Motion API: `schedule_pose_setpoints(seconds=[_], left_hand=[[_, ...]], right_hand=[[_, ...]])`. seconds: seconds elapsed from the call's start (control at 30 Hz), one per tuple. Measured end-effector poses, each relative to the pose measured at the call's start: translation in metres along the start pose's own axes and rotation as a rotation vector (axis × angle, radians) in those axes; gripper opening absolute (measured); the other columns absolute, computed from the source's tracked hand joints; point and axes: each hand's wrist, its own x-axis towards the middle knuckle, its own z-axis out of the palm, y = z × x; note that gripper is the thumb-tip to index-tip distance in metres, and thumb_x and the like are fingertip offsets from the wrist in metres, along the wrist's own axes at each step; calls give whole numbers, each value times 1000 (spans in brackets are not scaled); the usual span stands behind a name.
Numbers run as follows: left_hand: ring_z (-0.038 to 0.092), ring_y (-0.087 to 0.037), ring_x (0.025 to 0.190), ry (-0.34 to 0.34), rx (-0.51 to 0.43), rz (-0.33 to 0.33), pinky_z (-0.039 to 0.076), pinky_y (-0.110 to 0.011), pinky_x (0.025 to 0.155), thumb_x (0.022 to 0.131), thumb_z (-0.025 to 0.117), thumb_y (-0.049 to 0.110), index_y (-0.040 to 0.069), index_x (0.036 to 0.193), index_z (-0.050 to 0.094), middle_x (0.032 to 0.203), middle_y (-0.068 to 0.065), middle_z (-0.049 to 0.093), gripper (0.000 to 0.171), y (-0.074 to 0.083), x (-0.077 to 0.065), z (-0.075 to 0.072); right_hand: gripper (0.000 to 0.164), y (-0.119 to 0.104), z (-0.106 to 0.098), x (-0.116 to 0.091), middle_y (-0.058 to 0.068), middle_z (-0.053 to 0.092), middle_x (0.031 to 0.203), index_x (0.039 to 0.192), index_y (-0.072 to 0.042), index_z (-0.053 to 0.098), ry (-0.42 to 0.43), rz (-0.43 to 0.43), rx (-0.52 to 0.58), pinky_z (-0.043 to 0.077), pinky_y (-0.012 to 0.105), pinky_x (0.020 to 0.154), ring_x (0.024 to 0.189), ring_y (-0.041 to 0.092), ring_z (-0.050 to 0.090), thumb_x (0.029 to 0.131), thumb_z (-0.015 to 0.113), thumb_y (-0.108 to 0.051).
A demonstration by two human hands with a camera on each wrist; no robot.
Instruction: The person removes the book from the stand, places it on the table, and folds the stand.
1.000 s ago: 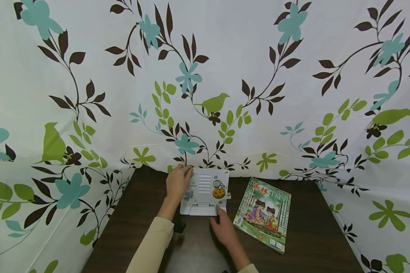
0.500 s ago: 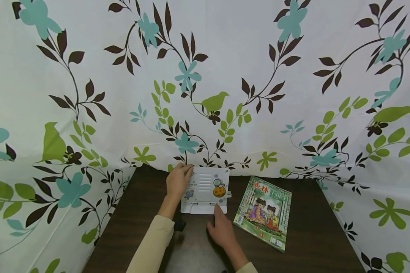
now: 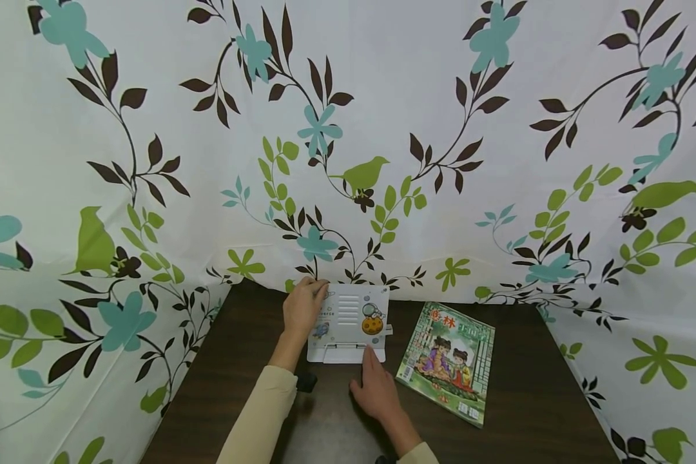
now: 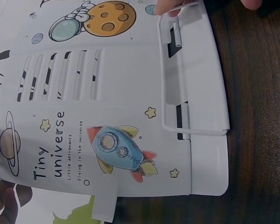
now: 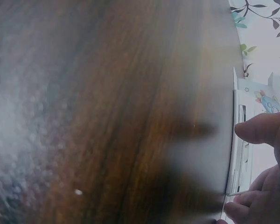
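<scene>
A white book stand (image 3: 348, 316) with space drawings stands tilted on the dark table near its far edge. My left hand (image 3: 303, 308) grips the stand's upper left edge, fingers on both faces in the left wrist view. At the bottom ledge lies a wire page holder (image 4: 164, 79), raised over the hinge slots. My right hand (image 3: 378, 390) reaches to the ledge's right part, its extended index finger touching the wire's end. In the right wrist view, the thumb (image 5: 256, 128) is held apart from the other fingers, which overlap the ledge.
A green illustrated magazine (image 3: 446, 367) lies slanted to the right of the stand. Behind the table hangs a white cloth (image 3: 371, 90) with leaves, flowers and birds, and it also spans both sides. The brown wooden table (image 3: 533, 386) extends on both sides.
My right hand has shifted slightly left along the ledge, and its index finger has straightened. My left hand keeps its grip on the stand, and the magazine stays in place.
</scene>
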Motion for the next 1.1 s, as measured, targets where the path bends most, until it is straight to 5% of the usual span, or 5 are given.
schedule_pose_setpoints(seconds=[0.4, 0.7, 1.1], left_hand=[[72, -19, 90, 23, -28, -38, 59, -42, 70, 105, 72, 36, 22, 127, 82, 112, 1, 74, 28, 1, -10, -5], [63, -17, 74, 48, -50, -91, 53, -40, 62, 103, 74, 33, 22, 127, 82, 100, 0, 72, 27, -3, -17, -10], [59, -15, 67, 40, -67, -98, 49, -35, 56, 105, 72, 34, 20, 125, 83, 98, 0, 73, 27, -4, -18, -11]], right_hand=[[87, -2, -6, 4, 27, 32, 173, 167, 7, 28, -23, 22, 6, 38, 71, 116, 156, 43, 40, 101, 72, -29], [81, 6, -5, 12, 22, 31, 175, 168, 4, 28, -76, 1, -37, 34, 72, 118, 159, 40, 37, 102, 68, -20], [78, 7, -14, 27, 23, 44, 167, 167, 1, 32, -72, 33, -76, 27, 73, 123, 154, 41, 44, 103, 68, -28]])
